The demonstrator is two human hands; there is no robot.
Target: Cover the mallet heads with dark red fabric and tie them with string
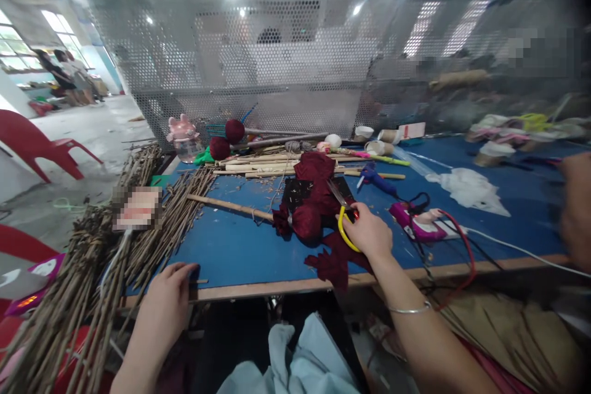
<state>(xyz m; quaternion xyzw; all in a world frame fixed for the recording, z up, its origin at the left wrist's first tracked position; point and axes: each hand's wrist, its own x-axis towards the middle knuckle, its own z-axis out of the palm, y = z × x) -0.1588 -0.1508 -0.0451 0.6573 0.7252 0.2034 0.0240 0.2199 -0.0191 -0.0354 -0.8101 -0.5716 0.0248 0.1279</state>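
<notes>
My right hand is closed on the yellow handle of a pair of scissors. The scissor blades point away from me, over dark red cloth. A round ball wrapped in dark red cloth lies just left of the scissors, beside a wooden stick. Loose dark red cloth scraps spread below my right hand. At the table's front edge my left hand rests with fingers stretched out. A short thin stick lies by its fingertips; whether they touch it, I cannot tell.
Bundles of thin twigs cover the left side of the blue table. Behind are dark red balls on sticks, a pink-lidded bottle and a blue glue gun. A purple power strip with cords sits right. Another person's arm shows far right.
</notes>
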